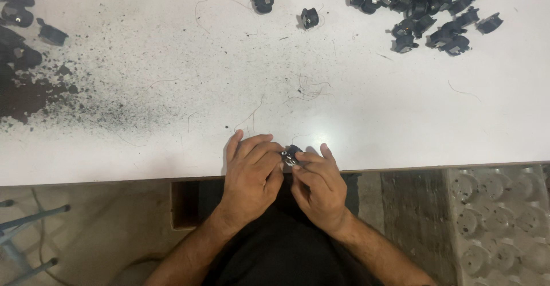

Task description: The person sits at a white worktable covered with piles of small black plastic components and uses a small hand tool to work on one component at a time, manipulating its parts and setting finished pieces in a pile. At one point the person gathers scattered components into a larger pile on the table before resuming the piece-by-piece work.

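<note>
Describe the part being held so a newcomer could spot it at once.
Start at the white table and go to its near edge, where both hands meet. Between the left hand and right hand sits a small black part with a metal glint. It is the only one held; the others lie loose at the far edge.

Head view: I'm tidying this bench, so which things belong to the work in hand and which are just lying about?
In hand:
small black part, pinched between left hand and right hand
pile of black parts, same kind

Lying about:
two stray black parts
black dust
thin wire strands
moulded grey tray
</note>
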